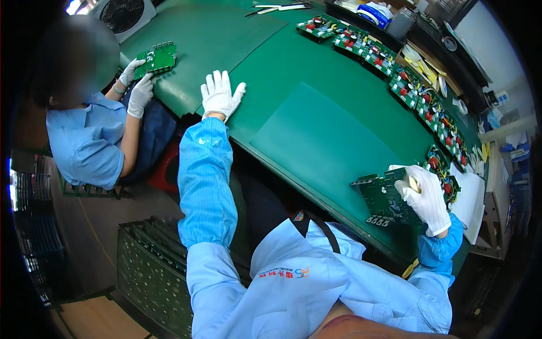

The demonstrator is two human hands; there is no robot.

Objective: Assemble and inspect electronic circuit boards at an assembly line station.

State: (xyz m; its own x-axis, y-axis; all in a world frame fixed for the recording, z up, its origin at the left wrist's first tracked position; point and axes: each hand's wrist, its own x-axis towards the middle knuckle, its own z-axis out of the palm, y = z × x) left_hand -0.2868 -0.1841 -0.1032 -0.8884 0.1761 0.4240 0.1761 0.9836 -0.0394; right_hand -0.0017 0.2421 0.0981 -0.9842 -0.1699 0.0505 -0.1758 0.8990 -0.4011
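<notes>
My left hand (221,97), in a white glove, lies flat on the green table mat with its fingers spread and nothing in them. At the right, my right hand (422,195), also gloved, grips a green circuit board (387,198) by its right part. The board is tilted over the near edge of the table, with a row of metal-looking parts along its lower edge. Something small and pale yellow shows at my right fingers; I cannot make out what it is.
Several populated circuit boards (405,87) line the table's far and right edge. Paper sheets (470,195) lie at the right. Hand tools (279,8) rest at the back. At left, a gloved co-worker holds another green board (157,59). A fan (121,16) stands behind. A board rack (152,277) is below left.
</notes>
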